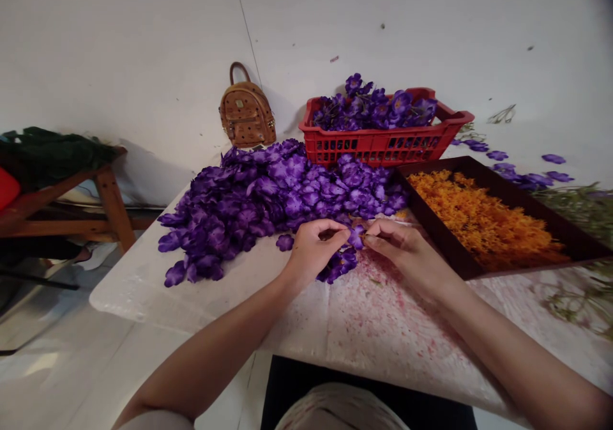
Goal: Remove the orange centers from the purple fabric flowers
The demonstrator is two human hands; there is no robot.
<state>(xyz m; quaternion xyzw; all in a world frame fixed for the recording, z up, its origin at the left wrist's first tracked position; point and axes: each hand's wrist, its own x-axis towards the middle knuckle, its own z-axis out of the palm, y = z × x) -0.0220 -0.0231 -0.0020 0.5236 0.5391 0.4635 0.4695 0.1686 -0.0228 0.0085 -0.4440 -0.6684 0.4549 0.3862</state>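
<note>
Between my two hands is a small purple artificial flower (355,237). My left hand (316,245) pinches its left edge between thumb and fingertips. From the other side my right hand (395,243) closes thumb and finger at the flower's base; whatever small piece is in that pinch is too small to make out. Just below the left fingertips, more purple flowers (341,264) lie on the table. A large heap of purple petals (258,193) spreads behind and left of my hands. Right of them, a dark tray (443,245) holds orange flower centres (483,219).
A red plastic crate (354,145) full of purple flowers stands at the back, with a brown backpack (248,114) to its left by the wall. Green stems (582,296) and loose purple petals (531,179) lie at the right. A wooden bench (112,200) stands left of the white table (191,305).
</note>
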